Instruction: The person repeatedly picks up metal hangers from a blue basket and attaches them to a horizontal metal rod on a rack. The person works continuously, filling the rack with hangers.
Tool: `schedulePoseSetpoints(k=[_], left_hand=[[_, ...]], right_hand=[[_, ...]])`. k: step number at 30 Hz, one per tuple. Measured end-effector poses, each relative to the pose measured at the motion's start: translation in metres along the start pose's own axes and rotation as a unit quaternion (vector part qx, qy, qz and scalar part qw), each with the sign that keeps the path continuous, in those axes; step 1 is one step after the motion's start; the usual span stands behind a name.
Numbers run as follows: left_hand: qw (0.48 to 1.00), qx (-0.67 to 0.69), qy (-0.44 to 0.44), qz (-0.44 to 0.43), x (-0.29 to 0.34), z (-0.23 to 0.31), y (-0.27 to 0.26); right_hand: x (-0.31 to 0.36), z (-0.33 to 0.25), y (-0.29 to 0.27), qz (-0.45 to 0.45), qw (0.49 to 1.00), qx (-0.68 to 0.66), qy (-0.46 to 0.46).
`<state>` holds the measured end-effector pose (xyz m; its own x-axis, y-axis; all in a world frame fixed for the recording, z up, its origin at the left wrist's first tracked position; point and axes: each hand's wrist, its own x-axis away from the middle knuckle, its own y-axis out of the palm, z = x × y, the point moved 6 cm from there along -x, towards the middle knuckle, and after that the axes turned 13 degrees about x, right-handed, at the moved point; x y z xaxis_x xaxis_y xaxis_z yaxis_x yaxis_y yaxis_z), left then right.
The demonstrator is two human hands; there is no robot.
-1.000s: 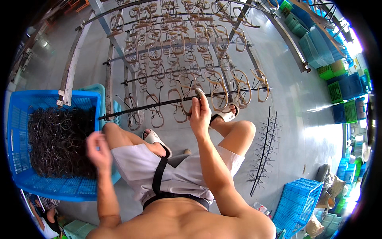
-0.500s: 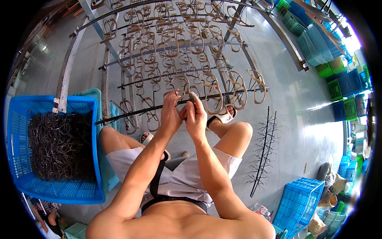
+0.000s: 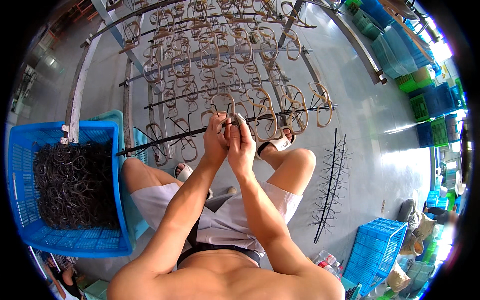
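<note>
In front of me, both hands are together at the nearest black rod (image 3: 170,138) of a rack, around a tan eyeglass frame (image 3: 233,103). My left hand (image 3: 216,141) pinches its left side with curled fingers. My right hand (image 3: 242,144) presses thumb and fingers together at its right side, close to the left hand. The fingers cover the spot where the frame meets the rod. Right of my hands, several tan eyeglass frames (image 3: 274,112) hang from the same rod. Others hang left of my hands, lower down.
Behind stand more rods of hanging frames on metal rails (image 3: 77,95). At left is a blue basket (image 3: 125,200) full of dark wiry pieces (image 3: 75,185). A spiky black rod (image 3: 327,195) lies on the floor at right, near a blue crate (image 3: 375,252) and plastic bottles (image 3: 328,260). Another person (image 3: 65,280) is at lower left.
My hands have shifted slightly left and stay closed at the eyeglass frame, which sits lower over them. The rack appears shifted slightly left and up in view.
</note>
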<state>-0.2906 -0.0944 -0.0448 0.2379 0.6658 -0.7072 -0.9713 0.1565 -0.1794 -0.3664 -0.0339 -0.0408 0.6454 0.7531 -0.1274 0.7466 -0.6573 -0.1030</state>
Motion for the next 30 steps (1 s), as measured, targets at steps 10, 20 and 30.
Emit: schedulePoseSetpoints(k=[10,20,30], left_hand=[[0.987,0.130,-0.053,-0.081,0.002,-0.007,-0.003],[0.987,0.086,0.019,-0.132,-0.005,0.002,-0.010],[0.975,-0.091,-0.073,-0.190,0.018,0.029,-0.036]], right_hand=[[0.006,-0.011,0.005,0.025,0.998,0.054,-0.012],[0.008,-0.006,0.006,0.047,0.996,0.076,-0.018],[0.005,-0.021,0.003,0.063,0.981,0.181,-0.038]])
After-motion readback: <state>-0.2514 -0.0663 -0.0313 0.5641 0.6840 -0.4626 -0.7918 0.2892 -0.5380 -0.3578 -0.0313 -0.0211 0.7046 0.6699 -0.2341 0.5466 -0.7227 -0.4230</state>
